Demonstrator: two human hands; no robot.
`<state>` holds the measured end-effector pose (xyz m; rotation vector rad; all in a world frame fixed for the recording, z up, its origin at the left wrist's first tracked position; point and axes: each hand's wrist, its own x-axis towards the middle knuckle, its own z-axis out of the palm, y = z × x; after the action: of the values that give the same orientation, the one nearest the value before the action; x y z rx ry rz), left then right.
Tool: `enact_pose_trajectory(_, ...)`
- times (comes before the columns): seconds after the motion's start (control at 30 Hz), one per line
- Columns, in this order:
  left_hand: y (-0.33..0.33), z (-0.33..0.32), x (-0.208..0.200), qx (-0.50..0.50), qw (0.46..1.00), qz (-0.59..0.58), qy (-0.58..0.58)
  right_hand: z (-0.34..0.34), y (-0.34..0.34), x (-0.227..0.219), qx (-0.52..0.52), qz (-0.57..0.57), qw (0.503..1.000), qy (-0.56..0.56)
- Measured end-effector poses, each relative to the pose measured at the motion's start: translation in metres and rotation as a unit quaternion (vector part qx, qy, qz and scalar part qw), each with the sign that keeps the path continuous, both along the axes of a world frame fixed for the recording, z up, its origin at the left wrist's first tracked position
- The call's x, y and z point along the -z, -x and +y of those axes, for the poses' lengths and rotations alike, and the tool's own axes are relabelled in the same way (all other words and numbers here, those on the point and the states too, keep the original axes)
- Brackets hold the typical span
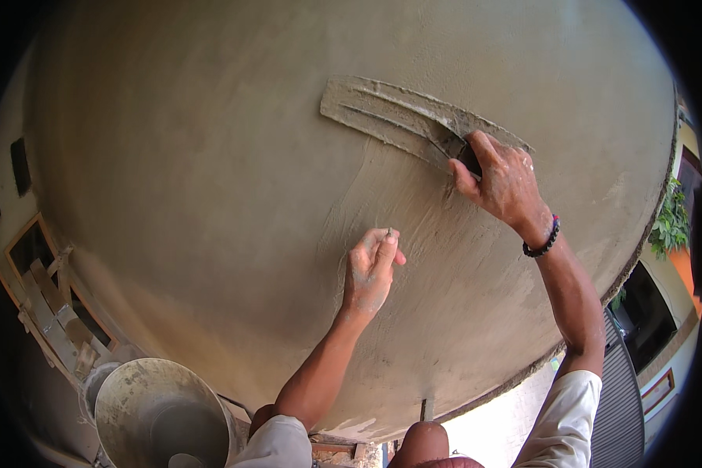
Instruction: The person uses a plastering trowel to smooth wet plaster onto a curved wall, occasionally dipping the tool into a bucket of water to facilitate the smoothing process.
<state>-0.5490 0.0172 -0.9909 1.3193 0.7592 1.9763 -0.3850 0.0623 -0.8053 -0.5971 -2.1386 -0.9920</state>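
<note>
My right hand (507, 175) is wrapped round the handle of a long plastering trowel (390, 113), its blade caked with grey mortar. The blade lies against a wet plastered wall (210, 156), tilted down toward the right. Below and left of it, my left hand (373, 265) is closed, thumb pressed to the fingers in front of the wall. A tiny grey bit shows at the fingertips, too small to name. Streaks and ridges of fresh mortar mark the wall between my hands.
A mortar-stained bucket (117, 390) stands at lower left, with grey matter inside. Wooden boards (58, 320) lean beside window frames behind it. On the right, past the wall's rough edge, are a green plant (669, 222) and corrugated roofing (622, 390).
</note>
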Motion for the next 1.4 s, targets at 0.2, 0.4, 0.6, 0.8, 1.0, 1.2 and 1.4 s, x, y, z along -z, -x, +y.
enact_pose_trajectory(0.2, 0.008, -0.009, 0.001, -0.001, 0.999, 0.000, -0.042, 0.007, -0.008, -0.064, 0.028, 0.035, 0.997, -0.069)
enact_pose_trajectory(0.4, 0.017, -0.015, 0.001, 0.011, 0.998, -0.016, -0.066, 0.014, -0.005, -0.113, 0.040, 0.033, 0.991, -0.123)
enact_pose_trajectory(0.6, 0.012, -0.009, 0.004, 0.045, 0.996, -0.018, -0.075, 0.035, -0.007, -0.176, 0.056, 0.038, 0.985, -0.156)
enact_pose_trajectory(0.8, 0.010, -0.009, 0.008, 0.048, 0.995, -0.023, -0.081, -0.011, 0.015, -0.216, 0.091, 0.107, 0.984, -0.112)
enact_pose_trajectory(1.0, 0.008, -0.012, 0.008, 0.057, 0.995, -0.023, -0.078, 0.005, -0.012, -0.244, 0.113, 0.201, 0.966, -0.118)
enact_pose_trajectory(1.2, 0.005, -0.023, 0.000, 0.079, 0.992, -0.037, -0.094, 0.055, -0.142, -0.242, 0.170, 0.321, 0.927, -0.093)
enact_pose_trajectory(1.4, 0.007, -0.039, -0.011, 0.065, 0.990, -0.009, -0.128, 0.027, -0.211, -0.184, 0.084, 0.487, 0.869, 0.042)
